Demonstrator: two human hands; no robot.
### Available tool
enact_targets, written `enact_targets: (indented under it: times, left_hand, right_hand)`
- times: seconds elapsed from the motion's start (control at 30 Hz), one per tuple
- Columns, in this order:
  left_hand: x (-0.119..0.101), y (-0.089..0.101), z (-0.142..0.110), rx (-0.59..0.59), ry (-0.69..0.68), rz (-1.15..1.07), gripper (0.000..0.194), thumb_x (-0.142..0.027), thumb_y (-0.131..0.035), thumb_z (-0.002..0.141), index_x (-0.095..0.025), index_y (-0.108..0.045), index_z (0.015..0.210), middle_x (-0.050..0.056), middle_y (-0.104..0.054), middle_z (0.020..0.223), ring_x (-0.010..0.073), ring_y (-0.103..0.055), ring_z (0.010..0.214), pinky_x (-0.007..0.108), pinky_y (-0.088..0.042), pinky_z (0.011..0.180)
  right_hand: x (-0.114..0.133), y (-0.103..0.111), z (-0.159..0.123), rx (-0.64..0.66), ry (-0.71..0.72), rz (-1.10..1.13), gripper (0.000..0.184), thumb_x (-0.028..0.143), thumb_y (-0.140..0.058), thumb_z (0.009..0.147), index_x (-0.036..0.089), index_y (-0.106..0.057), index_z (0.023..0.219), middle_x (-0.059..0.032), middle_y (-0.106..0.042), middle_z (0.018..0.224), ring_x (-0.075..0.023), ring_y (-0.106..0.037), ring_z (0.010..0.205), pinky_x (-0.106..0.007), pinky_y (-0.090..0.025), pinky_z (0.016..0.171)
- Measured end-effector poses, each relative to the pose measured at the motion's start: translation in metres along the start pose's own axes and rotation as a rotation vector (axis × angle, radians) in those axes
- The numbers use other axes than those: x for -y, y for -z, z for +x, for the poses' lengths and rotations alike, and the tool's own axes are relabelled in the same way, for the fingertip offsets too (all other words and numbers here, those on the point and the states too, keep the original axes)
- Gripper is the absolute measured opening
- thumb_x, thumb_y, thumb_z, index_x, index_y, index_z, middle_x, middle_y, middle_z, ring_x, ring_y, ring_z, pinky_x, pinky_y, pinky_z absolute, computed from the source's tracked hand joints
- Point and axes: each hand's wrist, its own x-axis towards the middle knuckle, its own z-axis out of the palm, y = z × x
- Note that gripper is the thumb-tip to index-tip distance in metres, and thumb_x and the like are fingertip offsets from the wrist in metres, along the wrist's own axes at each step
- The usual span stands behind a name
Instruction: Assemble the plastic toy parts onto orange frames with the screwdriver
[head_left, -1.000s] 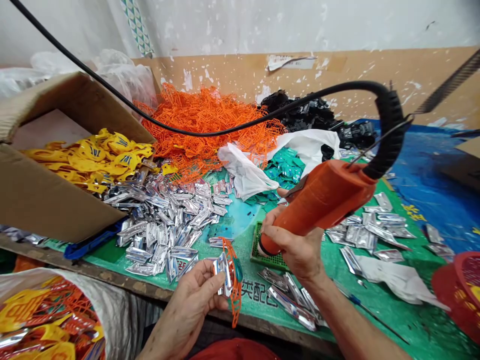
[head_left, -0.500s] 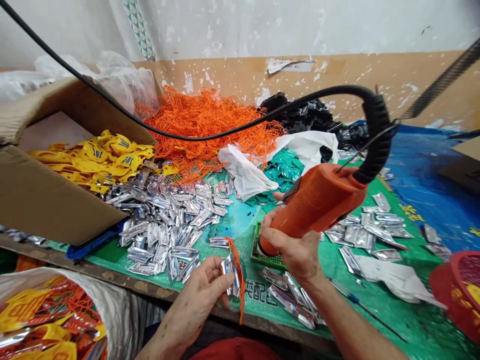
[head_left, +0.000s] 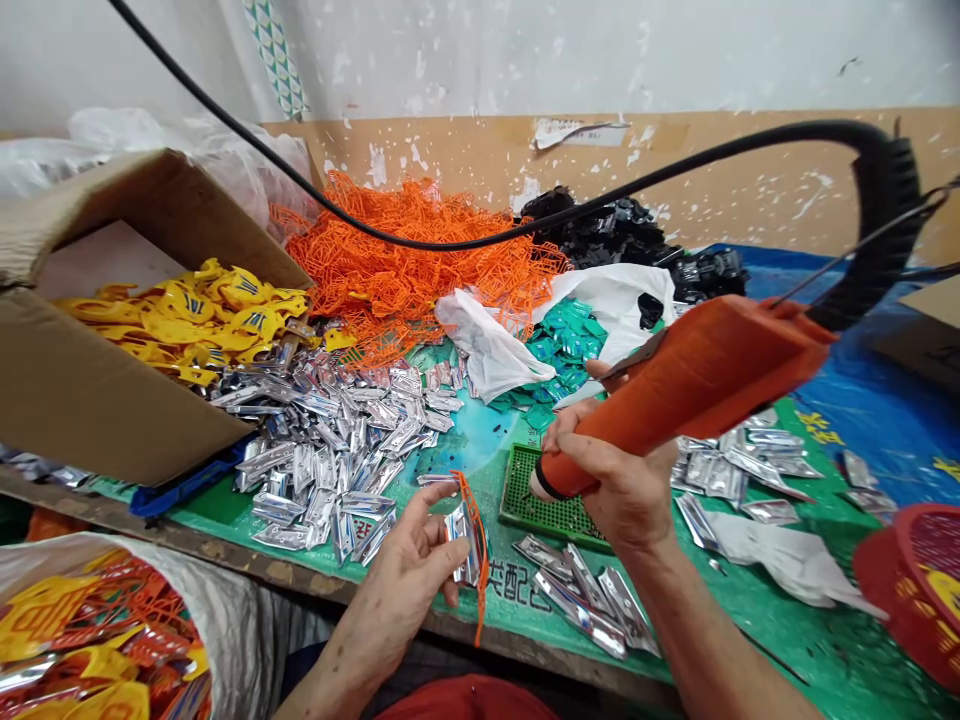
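Two left fingers (head_left: 435,525) clamp the upright silver piece (head_left: 459,540), and my right fingers (head_left: 600,465), farther off, grip the orange cutter (head_left: 694,385).

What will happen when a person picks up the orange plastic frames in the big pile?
The orange plastic frames probably feel light and a bit springy, since their bars look thin. They seem hooked together in the heap, so several may lift at once.

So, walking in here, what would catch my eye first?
A tangled orange plastic heap against the back wall stands out first, with shiny silver parts on the green mat before it. Nearest, the right hand grips a chunky orange corded tool, while the left hand holds a silver piece and an orange strip.
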Motion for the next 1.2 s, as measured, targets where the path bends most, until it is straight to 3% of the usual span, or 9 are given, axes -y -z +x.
enact_targets:
  times: [0.1,0.2,0.3,0.5,0.6,0.8,0.87,1.0,1.2]
  left_hand:
    - [-0.003,-0.001,-0.002,-0.038,-0.012,0.04,0.068,-0.033,-0.071,0.071,-0.018,-0.053,0.135,-0.003,-0.055,0.064,0.0115,-0.046,0.05,0.022,-0.042,0.046]
    - [-0.004,0.001,-0.003,-0.05,-0.048,0.137,0.038,-0.032,-0.069,0.071,-0.017,-0.074,0.106,0.0,-0.059,0.067,0.0101,-0.045,0.048,0.023,-0.041,0.046]
    - [-0.002,0.003,-0.004,-0.066,-0.092,0.173,0.025,-0.032,-0.067,0.073,-0.019,-0.078,0.092,0.002,-0.064,0.074,0.0105,-0.047,0.049,0.023,-0.041,0.047]
    - [-0.007,0.006,-0.004,-0.089,-0.122,0.154,0.024,-0.032,-0.068,0.072,-0.02,-0.078,0.091,0.002,-0.066,0.074,0.011,-0.047,0.05,0.023,-0.039,0.049]
    - [-0.019,0.005,-0.001,-0.138,-0.196,0.133,0.022,-0.031,-0.068,0.07,-0.02,-0.078,0.086,0.001,-0.065,0.073,0.0103,-0.047,0.049,0.023,-0.038,0.049]
    - [-0.041,-0.001,0.013,-0.145,-0.347,0.119,0.027,-0.03,-0.064,0.074,-0.017,-0.076,0.094,0.0,-0.064,0.07,0.0106,-0.047,0.049,0.023,-0.037,0.049]
    - [-0.047,-0.006,0.019,-0.155,-0.444,0.21,0.027,-0.03,-0.059,0.078,-0.017,-0.075,0.096,0.0,-0.063,0.071,0.0114,-0.049,0.051,0.023,-0.038,0.05]
    - [-0.064,-0.021,0.036,-0.275,-0.82,0.614,0.033,-0.021,-0.044,0.088,-0.015,-0.075,0.099,0.003,-0.058,0.077,0.0158,-0.057,0.07,0.027,-0.045,0.068]
    - [-0.09,-0.053,0.052,-0.154,-0.969,0.852,0.037,-0.011,-0.045,0.085,-0.019,-0.072,0.11,0.006,-0.059,0.09,0.0194,-0.059,0.084,0.03,-0.047,0.079]
  right_hand:
    - [0.002,0.001,0.002,-0.022,0.007,-0.018,0.01,0.021,-0.073,0.062,0.019,-0.064,0.066,0.0023,-0.06,0.062,-0.0133,-0.055,0.055,-0.033,-0.049,0.059]
    - [0.004,0.001,0.004,-0.045,0.004,-0.026,0.013,0.023,-0.076,0.062,0.018,-0.064,0.066,0.0014,-0.061,0.064,-0.0135,-0.056,0.057,-0.033,-0.049,0.059]
    - [0.006,0.002,0.007,-0.064,-0.019,-0.041,0.02,0.025,-0.08,0.06,0.017,-0.064,0.069,0.0005,-0.063,0.068,-0.0136,-0.057,0.058,-0.03,-0.048,0.056]
    - [0.015,0.002,0.013,-0.046,-0.117,0.009,0.035,0.026,-0.079,0.062,0.016,-0.063,0.091,0.0022,-0.059,0.067,-0.0093,-0.049,0.045,-0.022,-0.033,0.034]
    - [0.02,0.003,0.016,-0.063,-0.131,0.078,0.05,0.02,-0.08,0.058,0.018,-0.06,0.104,0.0036,-0.059,0.068,-0.0089,-0.05,0.045,-0.02,-0.027,0.033]
    - [0.021,0.005,0.014,-0.083,-0.152,0.082,0.057,0.019,-0.082,0.049,0.018,-0.06,0.102,0.0027,-0.059,0.074,-0.0088,-0.052,0.048,-0.019,-0.027,0.034]
    - [0.016,0.005,0.011,-0.088,-0.166,0.083,0.057,0.018,-0.082,0.047,0.017,-0.06,0.1,0.0028,-0.059,0.072,-0.0078,-0.049,0.047,-0.02,-0.026,0.035]
    - [0.006,0.006,0.005,-0.112,-0.179,0.074,0.057,0.017,-0.083,0.044,0.015,-0.061,0.096,0.0029,-0.061,0.071,-0.0069,-0.047,0.047,-0.02,-0.028,0.038]
    - [-0.002,0.005,0.004,-0.143,-0.162,0.038,0.045,0.015,-0.084,0.043,0.015,-0.063,0.083,0.0041,-0.063,0.067,-0.0101,-0.055,0.057,-0.024,-0.043,0.053]
